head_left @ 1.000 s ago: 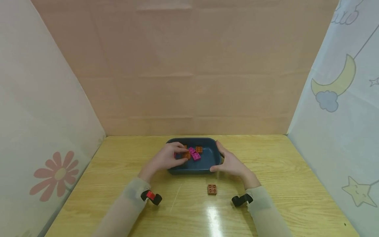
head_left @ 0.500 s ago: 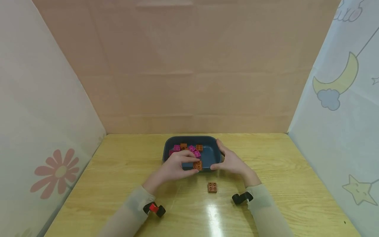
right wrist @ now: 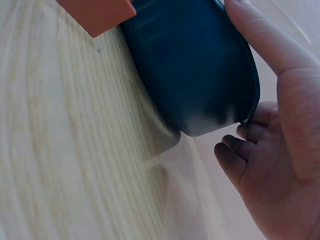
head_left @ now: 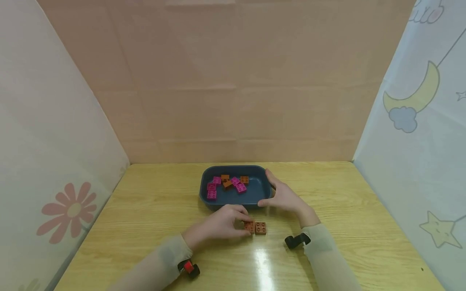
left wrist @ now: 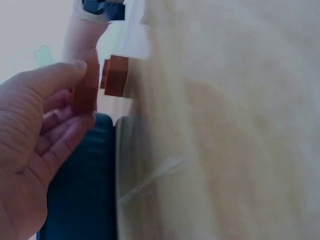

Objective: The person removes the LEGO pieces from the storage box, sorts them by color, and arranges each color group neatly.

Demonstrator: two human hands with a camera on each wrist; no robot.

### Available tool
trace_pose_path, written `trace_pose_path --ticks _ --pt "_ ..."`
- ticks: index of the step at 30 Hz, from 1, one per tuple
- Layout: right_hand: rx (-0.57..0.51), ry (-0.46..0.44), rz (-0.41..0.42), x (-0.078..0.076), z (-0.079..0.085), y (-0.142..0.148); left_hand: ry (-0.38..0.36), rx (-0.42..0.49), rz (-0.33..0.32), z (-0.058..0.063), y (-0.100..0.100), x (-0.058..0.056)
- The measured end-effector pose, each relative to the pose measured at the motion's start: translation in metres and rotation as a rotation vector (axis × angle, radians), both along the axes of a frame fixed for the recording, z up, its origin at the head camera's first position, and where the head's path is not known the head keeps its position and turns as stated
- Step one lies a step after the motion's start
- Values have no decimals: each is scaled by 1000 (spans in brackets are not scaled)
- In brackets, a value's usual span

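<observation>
My left hand (head_left: 225, 223) pinches an orange toy building brick (head_left: 249, 227) between thumb and fingertips, just in front of the dark blue tray (head_left: 233, 203). Immediately to its right a second orange brick (head_left: 260, 228) rests on the table, studs up. In the left wrist view the pinched brick (left wrist: 87, 94) appears slightly apart from the other brick (left wrist: 116, 75). My right hand (head_left: 285, 198) grips the tray's right end, thumb on the near side and fingers at the far corner. The right wrist view has the hand (right wrist: 285, 135) at the tray's rim.
Inside the tray lie several pink bricks (head_left: 241, 187) and 3 orange bricks (head_left: 244, 179), mostly toward its left and middle. The wooden table (head_left: 153, 194) ends at a tan backdrop (head_left: 233, 101), with patterned white sheets (head_left: 411, 169) at both sides.
My left hand has lifted an orange brick out of the tray and brought it toward me and right, beside the brick on the table. The right hand has stayed on the tray.
</observation>
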State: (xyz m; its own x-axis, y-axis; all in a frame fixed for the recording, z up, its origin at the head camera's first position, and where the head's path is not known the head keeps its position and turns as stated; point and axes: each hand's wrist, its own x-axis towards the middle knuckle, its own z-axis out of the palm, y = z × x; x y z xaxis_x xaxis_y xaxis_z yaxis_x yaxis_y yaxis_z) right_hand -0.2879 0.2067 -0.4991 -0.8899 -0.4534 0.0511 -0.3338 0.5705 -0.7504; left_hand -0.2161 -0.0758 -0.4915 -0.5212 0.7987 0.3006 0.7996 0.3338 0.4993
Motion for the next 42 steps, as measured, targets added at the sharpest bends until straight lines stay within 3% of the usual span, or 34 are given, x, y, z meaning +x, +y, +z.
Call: trace_pose_path --ticks 8,15,42 --pt "8 2 -4 -1 -1 0 -1 -52 76 -12 3 2" --pt "3 -5 1 0 0 1 5 -107 111 -13 7 0" --pt "3 -5 1 0 -2 1 16 -165 130 -7 8 2"
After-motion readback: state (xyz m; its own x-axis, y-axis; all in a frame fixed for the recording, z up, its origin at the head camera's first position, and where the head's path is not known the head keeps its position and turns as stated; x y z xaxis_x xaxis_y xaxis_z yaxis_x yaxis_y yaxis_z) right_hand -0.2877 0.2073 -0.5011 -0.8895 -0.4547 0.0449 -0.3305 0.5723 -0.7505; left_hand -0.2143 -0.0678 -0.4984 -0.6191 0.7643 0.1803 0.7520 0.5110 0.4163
